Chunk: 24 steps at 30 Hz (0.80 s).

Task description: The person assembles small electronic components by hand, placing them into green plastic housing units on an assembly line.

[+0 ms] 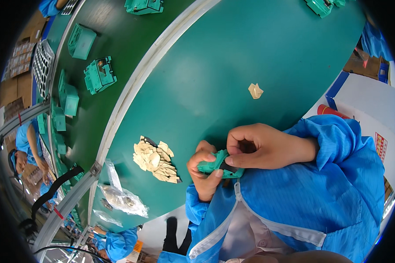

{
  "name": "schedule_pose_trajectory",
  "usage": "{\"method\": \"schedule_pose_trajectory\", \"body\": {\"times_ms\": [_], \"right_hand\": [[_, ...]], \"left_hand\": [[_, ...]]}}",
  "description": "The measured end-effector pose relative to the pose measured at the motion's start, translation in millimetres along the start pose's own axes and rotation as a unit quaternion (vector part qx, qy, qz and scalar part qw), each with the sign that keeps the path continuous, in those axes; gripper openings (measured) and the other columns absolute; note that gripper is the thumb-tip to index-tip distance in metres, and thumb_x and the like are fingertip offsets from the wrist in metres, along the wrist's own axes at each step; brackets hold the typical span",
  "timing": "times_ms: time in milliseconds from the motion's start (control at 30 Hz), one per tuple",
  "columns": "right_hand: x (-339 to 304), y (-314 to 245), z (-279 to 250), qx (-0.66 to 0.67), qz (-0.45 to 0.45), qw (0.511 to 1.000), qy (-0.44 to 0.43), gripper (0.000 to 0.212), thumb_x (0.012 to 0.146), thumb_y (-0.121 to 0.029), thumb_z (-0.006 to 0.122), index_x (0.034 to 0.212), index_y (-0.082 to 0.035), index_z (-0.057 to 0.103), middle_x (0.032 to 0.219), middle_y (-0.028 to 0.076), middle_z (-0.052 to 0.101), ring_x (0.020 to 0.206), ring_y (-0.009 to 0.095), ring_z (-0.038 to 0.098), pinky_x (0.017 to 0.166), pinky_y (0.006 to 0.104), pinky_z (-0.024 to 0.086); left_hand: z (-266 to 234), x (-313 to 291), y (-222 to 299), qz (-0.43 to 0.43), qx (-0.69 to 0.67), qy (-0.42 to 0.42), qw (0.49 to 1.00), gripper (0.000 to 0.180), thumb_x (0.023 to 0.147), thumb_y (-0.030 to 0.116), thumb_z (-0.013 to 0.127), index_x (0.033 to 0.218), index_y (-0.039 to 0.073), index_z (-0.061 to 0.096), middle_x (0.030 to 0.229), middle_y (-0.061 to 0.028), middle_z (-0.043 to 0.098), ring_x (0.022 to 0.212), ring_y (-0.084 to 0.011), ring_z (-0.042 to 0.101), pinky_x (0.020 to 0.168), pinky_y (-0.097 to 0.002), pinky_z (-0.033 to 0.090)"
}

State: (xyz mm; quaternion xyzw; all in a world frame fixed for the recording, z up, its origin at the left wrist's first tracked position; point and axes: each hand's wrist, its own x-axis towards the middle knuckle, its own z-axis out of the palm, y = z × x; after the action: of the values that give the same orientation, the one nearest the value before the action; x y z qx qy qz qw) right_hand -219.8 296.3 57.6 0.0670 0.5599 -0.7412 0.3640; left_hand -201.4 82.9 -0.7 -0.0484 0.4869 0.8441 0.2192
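Observation:
My left hand (202,168) is wrapped around a small green plastic housing (213,165), held close to my body at the table's near edge. Over its right side, my right hand (261,148) is closed in a pinch, thumb and fingertips at a dark patch (228,167) on the housing. Whatever the pinch may hold is hidden by the fingers. Left of my hands lies a loose heap of cream-coloured paper pieces (156,160), with a few black bits at its edges. Beyond my right hand is a separate folded cream piece (255,90).
Clear plastic bags (123,199) lie on the green table (197,79) at the left. A pale rail (136,72) divides it from a dark green belt carrying several green housings (100,75). Another housing (321,6) sits far right. Co-workers in blue (28,142) are at left.

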Motion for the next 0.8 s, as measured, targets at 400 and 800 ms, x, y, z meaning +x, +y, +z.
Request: {"method": "schedule_pose_trajectory", "body": {"times_ms": [400, 800], "right_hand": [[4.2, -4.9, 2.9, 0.027, 0.034, 0.999, -0.002, 0.019, 0.093, -0.017, 0.069, 0.086, -0.004, 0.058, 0.075, -0.003, 0.056, 0.066, 0.002, 0.048, 0.055, 0.0212, 0.038], [5.4, -6.9, 3.3, 0.011, 0.028, 1.000, 0.005, 0.019, 0.092, -0.017, 0.070, 0.084, -0.004, 0.058, 0.073, -0.003, 0.057, 0.064, 0.003, 0.049, 0.054, 0.0219, 0.039]], "left_hand": [[1.5, -0.3, 2.5, -0.018, -0.032, 0.008, 0.999, 0.032, 0.071, 0.016, 0.081, 0.097, 0.009, 0.065, 0.087, -0.0046, 0.049, 0.075, -0.0133, 0.046, 0.067, -0.0261, 0.038], [3.3, -0.6, 1.1, -0.018, -0.044, 0.016, 0.999, 0.033, 0.071, 0.016, 0.081, 0.098, 0.009, 0.064, 0.087, -0.0045, 0.047, 0.074, -0.0133, 0.045, 0.066, -0.0264, 0.037]]}}
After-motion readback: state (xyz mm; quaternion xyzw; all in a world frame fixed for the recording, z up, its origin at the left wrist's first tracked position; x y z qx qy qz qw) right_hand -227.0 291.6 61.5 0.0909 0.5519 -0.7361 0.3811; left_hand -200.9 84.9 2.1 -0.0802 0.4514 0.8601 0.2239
